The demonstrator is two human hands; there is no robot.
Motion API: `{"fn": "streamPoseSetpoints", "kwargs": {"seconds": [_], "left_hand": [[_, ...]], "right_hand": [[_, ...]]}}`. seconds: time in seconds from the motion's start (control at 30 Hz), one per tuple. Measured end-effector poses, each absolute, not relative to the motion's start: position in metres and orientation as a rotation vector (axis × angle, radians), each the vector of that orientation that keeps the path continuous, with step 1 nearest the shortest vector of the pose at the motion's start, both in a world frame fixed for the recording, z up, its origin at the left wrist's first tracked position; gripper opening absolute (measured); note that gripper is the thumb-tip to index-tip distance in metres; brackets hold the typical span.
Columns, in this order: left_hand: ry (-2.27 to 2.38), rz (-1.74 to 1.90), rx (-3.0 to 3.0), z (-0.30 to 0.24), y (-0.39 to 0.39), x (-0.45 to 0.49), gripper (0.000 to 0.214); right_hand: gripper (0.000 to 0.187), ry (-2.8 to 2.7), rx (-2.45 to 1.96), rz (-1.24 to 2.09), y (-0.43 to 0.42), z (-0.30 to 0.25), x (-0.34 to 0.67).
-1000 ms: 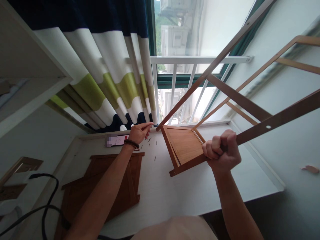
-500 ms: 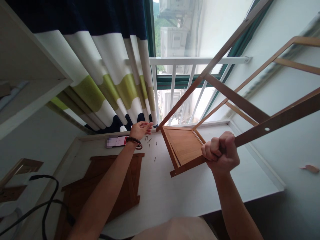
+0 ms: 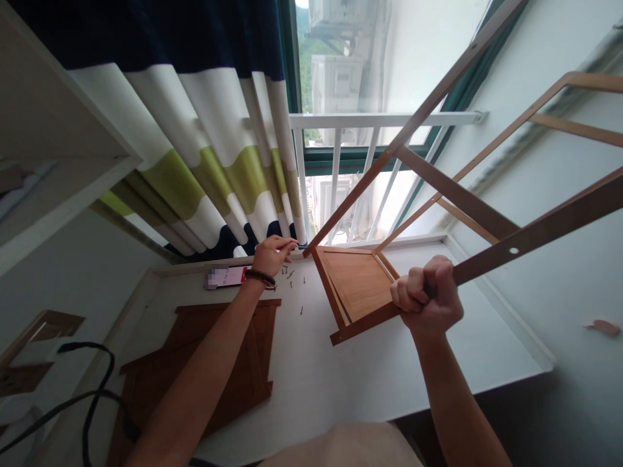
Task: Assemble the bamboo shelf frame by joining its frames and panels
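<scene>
My right hand [image 3: 431, 297] is wrapped round the near rail of a brown wooden frame [image 3: 548, 241]. The frame tilts up to the right, with thin crossbars between its long rails. A flat wooden panel [image 3: 357, 282] fills its lower end, close above the white surface. With fingertips pinched together, my left hand [image 3: 270, 256] is at the frame's far lower corner. Something thin and dark shows at the fingertips, too small to name. Several small screws [image 3: 291, 275] lie on the white surface beside this hand.
More brown wooden panels [image 3: 260, 324] lie on the white surface [image 3: 311, 376], partly behind my left forearm. A phone [image 3: 226, 277] rests near the back edge. Striped curtains [image 3: 195, 175] and a white railing [image 3: 370, 120] stand behind. Black cables [image 3: 87, 415] run at lower left.
The wooden frame and my right hand have shifted very slightly to the left. My left hand stays pinched at the corner, almost unmoved.
</scene>
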State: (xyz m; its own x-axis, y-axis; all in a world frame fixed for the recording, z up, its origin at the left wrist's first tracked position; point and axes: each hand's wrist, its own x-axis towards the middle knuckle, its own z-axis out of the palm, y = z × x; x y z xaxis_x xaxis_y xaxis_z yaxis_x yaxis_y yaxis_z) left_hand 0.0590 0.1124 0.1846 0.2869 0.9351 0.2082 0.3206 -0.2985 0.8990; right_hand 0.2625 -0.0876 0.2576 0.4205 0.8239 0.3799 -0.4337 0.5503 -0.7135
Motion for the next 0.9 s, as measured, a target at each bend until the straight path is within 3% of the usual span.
{"fn": "streamPoseSetpoints", "kwargs": {"seconds": [0.17,0.43,0.9], "left_hand": [[0.891,0.998,2.121,0.180,0.108,0.054,0.026],[1.076,1.054,1.800,0.180,0.093,0.064,0.041],[1.137,0.989,1.935,0.179,0.100,0.054,0.027]], "right_hand": [[0.031,-0.768,-0.581,0.837,-0.087,0.258,0.262],[0.030,-0.770,-0.548,0.845,-0.088,0.258,0.265],[0.031,-0.752,-0.552,0.845,-0.085,0.255,0.266]]}}
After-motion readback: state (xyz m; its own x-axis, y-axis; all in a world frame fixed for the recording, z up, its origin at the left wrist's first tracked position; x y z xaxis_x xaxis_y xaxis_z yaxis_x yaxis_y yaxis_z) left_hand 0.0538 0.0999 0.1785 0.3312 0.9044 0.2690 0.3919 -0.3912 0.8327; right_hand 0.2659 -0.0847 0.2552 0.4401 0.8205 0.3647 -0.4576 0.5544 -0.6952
